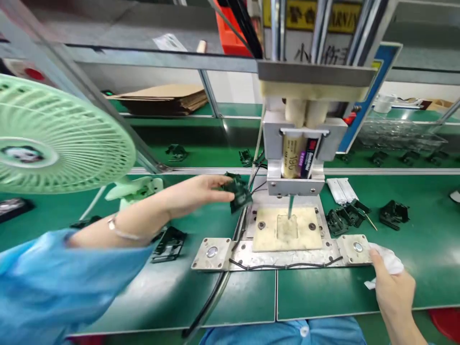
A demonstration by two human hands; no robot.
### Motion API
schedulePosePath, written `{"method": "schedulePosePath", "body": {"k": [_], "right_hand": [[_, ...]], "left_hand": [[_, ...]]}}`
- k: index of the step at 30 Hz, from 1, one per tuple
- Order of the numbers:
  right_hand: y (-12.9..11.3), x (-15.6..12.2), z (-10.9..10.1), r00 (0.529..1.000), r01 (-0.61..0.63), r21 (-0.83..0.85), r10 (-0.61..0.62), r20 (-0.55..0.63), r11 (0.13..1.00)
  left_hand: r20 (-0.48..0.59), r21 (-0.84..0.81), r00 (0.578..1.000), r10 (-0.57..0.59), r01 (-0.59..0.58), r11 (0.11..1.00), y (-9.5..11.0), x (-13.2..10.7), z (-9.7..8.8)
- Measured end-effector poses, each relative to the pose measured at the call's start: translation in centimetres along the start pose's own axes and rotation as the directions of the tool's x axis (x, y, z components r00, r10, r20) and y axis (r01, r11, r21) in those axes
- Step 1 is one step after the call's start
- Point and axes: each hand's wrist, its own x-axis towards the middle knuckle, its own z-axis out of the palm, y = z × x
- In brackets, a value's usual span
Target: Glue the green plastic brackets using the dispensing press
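Observation:
My left hand grips a dark plastic molded part at the left of the press fixture. My right hand is closed around a crumpled white wipe, beside the metal block with a round button. Between the hands lies the cream fixture plate, with a shallow recess in its middle. Above it hangs a dispensing head holding an adhesive tube, its thin nozzle pointing down at the recess.
A green fan stands at the left. More dark plastic parts lie left of the fixture, and others at its right by white packets. Cables cross the bench. Behind runs a belt carrying similar parts.

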Motion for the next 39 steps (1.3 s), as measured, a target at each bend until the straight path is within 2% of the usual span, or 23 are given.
{"method": "schedulePosePath", "body": {"k": [1, 2, 4, 6, 9, 14, 18, 20, 22, 25, 28, 29, 31, 32, 34, 36, 39], "right_hand": [[0.2, 0.0, 0.1, 1.000, 0.023, 0.024, -0.023, -0.004, 0.999], [0.5, 0.0, 0.3, 0.999, 0.036, 0.049, -0.036, -0.008, 0.998], [0.8, 0.0, 0.5, 0.999, 0.046, 0.100, -0.045, -0.013, 0.994], [1.0, 0.0, 0.6, 0.999, 0.050, 0.132, -0.048, -0.018, 0.990], [1.1, -0.1, 0.6, 0.998, 0.063, 0.147, -0.060, -0.024, 0.987], [1.0, -0.2, 0.5, 0.998, 0.061, 0.113, -0.059, -0.018, 0.992], [1.0, -0.3, 0.7, 0.996, 0.090, 0.153, -0.088, -0.021, 0.984], [1.0, -0.3, 0.7, 0.996, 0.083, 0.171, -0.080, -0.026, 0.982], [1.0, -0.4, 0.6, 0.998, 0.061, 0.173, -0.058, -0.026, 0.983], [0.4, -0.5, 0.3, 0.999, 0.035, 0.168, -0.029, -0.038, 0.985], [-1.1, -0.4, 0.2, 0.999, 0.014, 0.139, -0.019, 0.035, 0.990], [-1.7, -0.4, 0.3, 0.996, 0.018, 0.127, -0.029, 0.082, 0.992], [-2.8, -0.2, 0.7, 0.984, 0.035, 0.115, -0.055, 0.169, 0.993], [-3.2, -0.2, 0.9, 0.978, 0.045, 0.119, -0.068, 0.198, 0.992], [-3.7, 0.0, 1.3, 0.971, 0.045, 0.136, -0.076, 0.226, 0.990], [-3.6, 0.0, 1.5, 0.970, 0.015, 0.145, -0.049, 0.237, 0.989], [-3.1, 0.1, 1.7, 0.976, -0.002, 0.172, -0.036, 0.214, 0.985]], "left_hand": [[0.184, -0.061, 0.982, -0.053, 0.065, 0.996, 0.2, -1.3, 1.3], [0.333, -0.107, 0.938, -0.097, 0.139, 0.984, 0.3, -2.4, 2.7], [0.482, -0.161, 0.867, -0.128, 0.231, 0.959, 0.4, -3.8, 5.5], [0.533, -0.198, 0.838, -0.121, 0.262, 0.944, 0.5, -4.1, 7.9], [0.554, -0.255, 0.829, -0.080, 0.260, 0.931, 0.9, -3.2, 10.5], [0.562, -0.347, 0.825, 0.059, 0.171, 0.922, 1.1, -1.2, 12.3], [0.459, -0.252, 0.878, 0.139, -0.021, 0.967, -0.2, -0.3, 13.2], [0.389, -0.133, 0.908, 0.155, -0.111, 0.985, -0.8, -0.3, 13.4], [0.319, 0.059, 0.932, 0.172, -0.200, 0.978, -0.9, -0.7, 13.0], [0.170, 0.381, 0.965, 0.198, -0.250, 0.890, -0.8, -2.0, 10.9], [0.042, 0.499, 0.982, 0.182, -0.178, 0.848, -1.1, -4.2, 7.4], [0.016, 0.500, 0.992, 0.121, -0.113, 0.859, -1.5, -4.9, 6.2], [-0.010, 0.426, 0.996, -0.087, 0.083, 0.901, -2.7, -6.3, 4.5], [-0.002, 0.359, 0.982, -0.187, 0.175, 0.917, -3.5, -6.9, 4.0], [0.027, 0.195, 0.954, -0.300, 0.289, 0.937, -5.3, -7.9, 3.9], [-0.014, 0.011, 0.950, -0.313, 0.313, 0.950, -6.8, -8.6, 4.8], [-0.193, -0.207, 0.938, -0.288, 0.248, 0.946, -8.1, -9.1, 6.3]]}}
